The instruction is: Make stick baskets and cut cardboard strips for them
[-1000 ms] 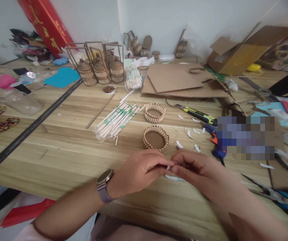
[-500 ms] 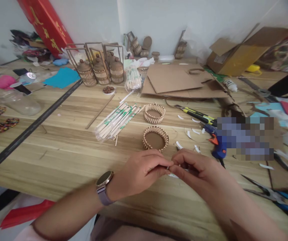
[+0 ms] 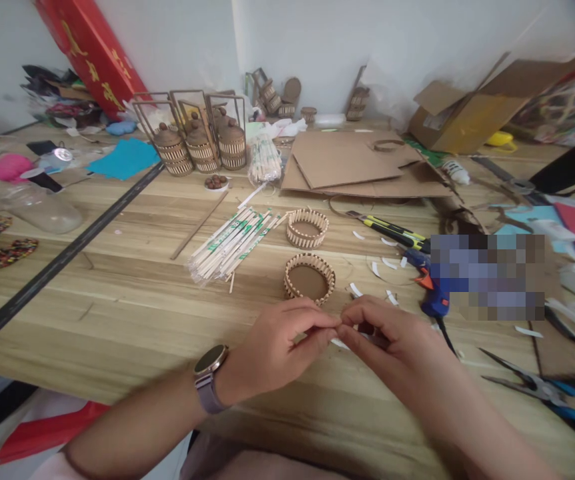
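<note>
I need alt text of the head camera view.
Left hand and right hand meet, pinching, above a wooden table; anything held is hidden. Beyond are two round baskets, with wrapped sticks to their left and a knife, glue gun and pliers to their right.

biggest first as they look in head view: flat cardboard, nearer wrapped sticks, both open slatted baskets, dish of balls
Flat cardboard
Nearer wrapped sticks
Near slatted basket and far slatted basket: nearness makes order unsure
Dish of balls

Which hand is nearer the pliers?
Right. The right hand is to the left of the pliers, not touching them; the left hand is farther left.
</note>
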### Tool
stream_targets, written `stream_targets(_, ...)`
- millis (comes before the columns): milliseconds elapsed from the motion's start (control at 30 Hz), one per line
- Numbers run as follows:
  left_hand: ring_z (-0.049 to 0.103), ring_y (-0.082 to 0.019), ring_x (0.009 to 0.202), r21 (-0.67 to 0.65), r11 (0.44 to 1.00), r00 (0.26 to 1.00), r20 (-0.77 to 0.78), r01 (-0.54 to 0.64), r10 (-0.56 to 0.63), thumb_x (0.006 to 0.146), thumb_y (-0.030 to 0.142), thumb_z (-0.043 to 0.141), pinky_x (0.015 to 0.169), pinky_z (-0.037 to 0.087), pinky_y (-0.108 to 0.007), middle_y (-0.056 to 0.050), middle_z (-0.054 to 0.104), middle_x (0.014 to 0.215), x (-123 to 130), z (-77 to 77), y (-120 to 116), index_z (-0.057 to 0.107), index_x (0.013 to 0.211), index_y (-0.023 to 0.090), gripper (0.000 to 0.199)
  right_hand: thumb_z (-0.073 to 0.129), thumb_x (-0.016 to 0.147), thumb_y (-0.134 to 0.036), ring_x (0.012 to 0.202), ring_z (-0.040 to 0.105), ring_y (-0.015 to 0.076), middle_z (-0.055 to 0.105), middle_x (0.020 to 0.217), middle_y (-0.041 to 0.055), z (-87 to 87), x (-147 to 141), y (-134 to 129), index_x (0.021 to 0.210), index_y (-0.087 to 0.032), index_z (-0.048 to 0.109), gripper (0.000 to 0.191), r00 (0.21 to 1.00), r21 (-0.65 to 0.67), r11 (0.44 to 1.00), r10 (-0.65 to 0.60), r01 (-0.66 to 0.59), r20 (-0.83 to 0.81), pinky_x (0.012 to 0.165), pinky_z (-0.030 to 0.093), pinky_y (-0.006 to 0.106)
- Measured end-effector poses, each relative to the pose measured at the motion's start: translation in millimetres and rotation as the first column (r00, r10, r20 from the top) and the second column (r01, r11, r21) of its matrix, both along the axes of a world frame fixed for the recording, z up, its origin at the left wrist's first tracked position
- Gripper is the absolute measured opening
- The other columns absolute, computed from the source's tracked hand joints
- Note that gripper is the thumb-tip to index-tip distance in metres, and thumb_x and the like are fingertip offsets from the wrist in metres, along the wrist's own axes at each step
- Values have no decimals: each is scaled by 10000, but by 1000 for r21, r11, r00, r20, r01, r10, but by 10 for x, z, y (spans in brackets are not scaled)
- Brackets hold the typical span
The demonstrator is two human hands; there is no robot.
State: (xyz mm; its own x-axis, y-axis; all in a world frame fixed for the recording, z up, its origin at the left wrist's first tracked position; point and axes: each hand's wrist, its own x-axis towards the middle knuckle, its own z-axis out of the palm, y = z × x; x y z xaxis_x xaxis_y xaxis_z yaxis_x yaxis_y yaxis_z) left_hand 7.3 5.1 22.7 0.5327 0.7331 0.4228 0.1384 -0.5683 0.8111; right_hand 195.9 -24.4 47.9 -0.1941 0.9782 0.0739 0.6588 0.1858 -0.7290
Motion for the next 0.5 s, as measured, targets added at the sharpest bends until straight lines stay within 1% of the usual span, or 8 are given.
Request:
stream_targets(133, 603, -136, 727, 111, 993, 998, -57, -30, 37, 930, 100, 514, 675, 481, -237, -54, 669, 822, -6, -5, -34, 682, 1107, 123, 246, 532, 914, -312, 680, 588, 143, 664, 776, 18, 20, -2, 4, 768, -245, 671, 213, 999, -17, 999, 46, -46, -19, 601, 442, 260)
stream_targets(233, 577, -129, 700, 199, 979, 995, -78, -42, 59, 902, 56, 487, 671, 469, -230, -29, 634, 793, -16, -5, -67, 658, 1110, 148, 285, 509, 922, -320, 718, 613, 149, 685, 790, 24, 67, 9, 10, 768, -237, 677, 242, 995, -75, 994, 78, -83, -60, 628, 461, 260)
stream_targets(367, 574, -124, 701, 259, 963, 997, -18, -70, 77, 896, 51, 487, 687, 468, -224, -9, 632, 779, -25, 13, -91, 604, 1040, 175, 223, 528, 904, -366, 631, 594, 133, 701, 747, 15, 157, 25, 17, 806, -238, 730, 258, 990, -168, 982, 64, -84, -125, 574, 455, 246)
stream_targets(433, 575, -120, 692, 280, 957, 997, 13, -82, 81, 894, 57, 492, 681, 471, -222, -2, 644, 782, -28, 14, -96, 573, 1024, 190, 203, 537, 902, -383, 575, 562, 121, 700, 718, 11, 190, 25, 13, 819, -242, 751, 269, 987, -178, 981, 51, -78, -150, 533, 441, 239)
stream_targets(500, 588, -117, 690, 286, 952, 994, 35, -110, 104, 889, 63, 500, 676, 481, -218, -2, 660, 800, -30, 4, -100, 556, 1032, 201, 207, 554, 896, -395, 572, 567, 123, 709, 721, 19, 204, 20, 3, 824, -247, 767, 268, 984, -166, 984, 34, -63, -173, 527, 451, 239)
